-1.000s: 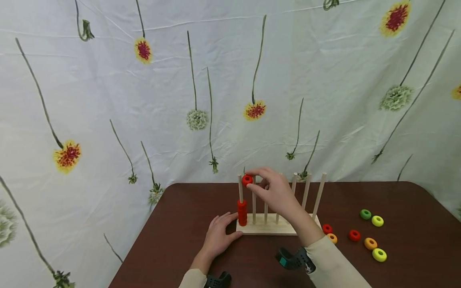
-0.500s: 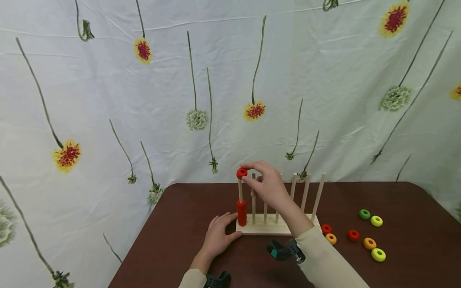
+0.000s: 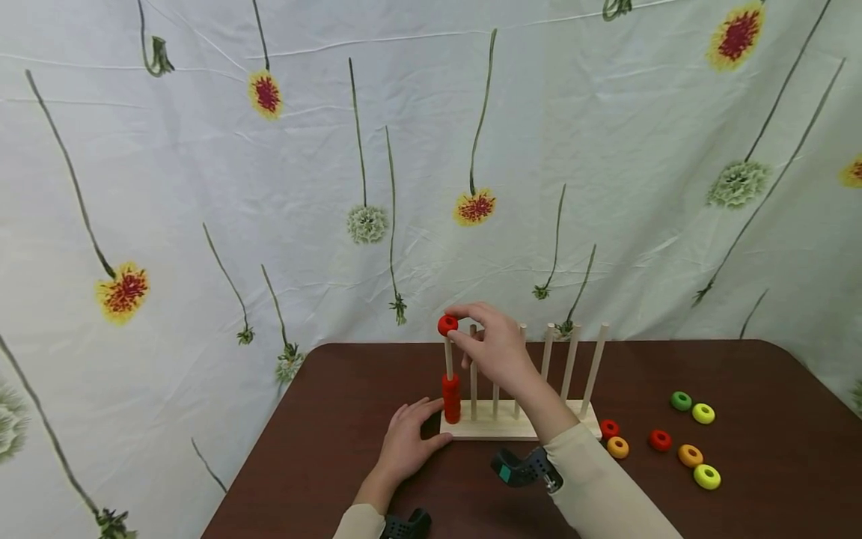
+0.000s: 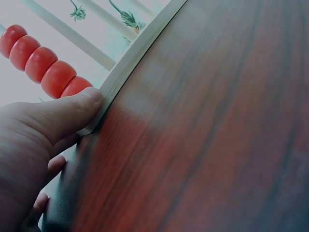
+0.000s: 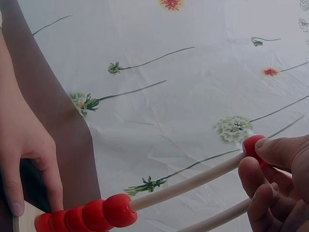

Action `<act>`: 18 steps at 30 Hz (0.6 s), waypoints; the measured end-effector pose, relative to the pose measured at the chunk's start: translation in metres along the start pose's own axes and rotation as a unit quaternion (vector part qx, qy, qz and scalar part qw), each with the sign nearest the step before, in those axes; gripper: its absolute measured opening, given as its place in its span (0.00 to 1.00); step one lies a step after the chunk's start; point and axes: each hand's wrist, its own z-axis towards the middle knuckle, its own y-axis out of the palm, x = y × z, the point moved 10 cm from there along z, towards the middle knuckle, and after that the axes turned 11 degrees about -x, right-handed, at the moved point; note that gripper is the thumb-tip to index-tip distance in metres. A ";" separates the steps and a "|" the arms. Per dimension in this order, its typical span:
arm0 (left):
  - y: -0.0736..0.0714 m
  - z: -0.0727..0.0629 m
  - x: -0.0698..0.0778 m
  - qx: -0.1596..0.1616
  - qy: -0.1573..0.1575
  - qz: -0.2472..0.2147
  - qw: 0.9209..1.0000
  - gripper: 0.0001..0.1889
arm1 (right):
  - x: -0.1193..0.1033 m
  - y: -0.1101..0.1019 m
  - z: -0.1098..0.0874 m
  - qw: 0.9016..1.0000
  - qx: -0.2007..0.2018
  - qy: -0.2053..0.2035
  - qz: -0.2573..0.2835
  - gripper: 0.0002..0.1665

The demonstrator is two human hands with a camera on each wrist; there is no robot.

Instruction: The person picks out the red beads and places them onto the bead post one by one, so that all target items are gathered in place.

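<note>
My right hand (image 3: 494,346) pinches a red bead (image 3: 447,325) between thumb and fingers at the top of the leftmost peg (image 3: 449,359). In the right wrist view that held bead (image 5: 254,145) sits at the peg's tip; whether the tip is inside its hole is hard to tell. Lower on the same peg is a stack of several red beads (image 3: 451,398). My left hand (image 3: 406,442) grips the left end of the wooden peg stand (image 3: 498,428). In the left wrist view its thumb (image 4: 72,111) lies on the front edge of the base, close to the stack.
Several bare pegs (image 3: 594,367) rise to the right of the stack. Loose beads lie on the brown table (image 3: 323,449) right of the stand: red (image 3: 660,440), orange (image 3: 690,455), yellow-green (image 3: 707,477) and green (image 3: 681,401). A flowered cloth (image 3: 431,150) hangs behind.
My right hand has moved left and slightly up, bringing the red bead from beside the leftmost peg to its top. The left hand has stayed on the base.
</note>
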 end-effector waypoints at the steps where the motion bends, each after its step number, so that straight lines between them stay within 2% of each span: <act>1: 0.000 0.000 0.000 0.000 0.001 0.000 1.000 0.30 | 0.000 0.000 0.000 1.000 0.000 -0.001 -0.005 0.21; 7: 0.000 0.001 0.000 0.002 0.001 0.001 1.000 0.29 | -0.001 0.000 0.000 0.999 -0.004 -0.006 -0.033 0.22; 18: 0.000 0.001 -0.001 0.002 -0.001 0.001 1.000 0.30 | -0.002 0.000 0.000 0.999 -0.002 -0.012 -0.045 0.22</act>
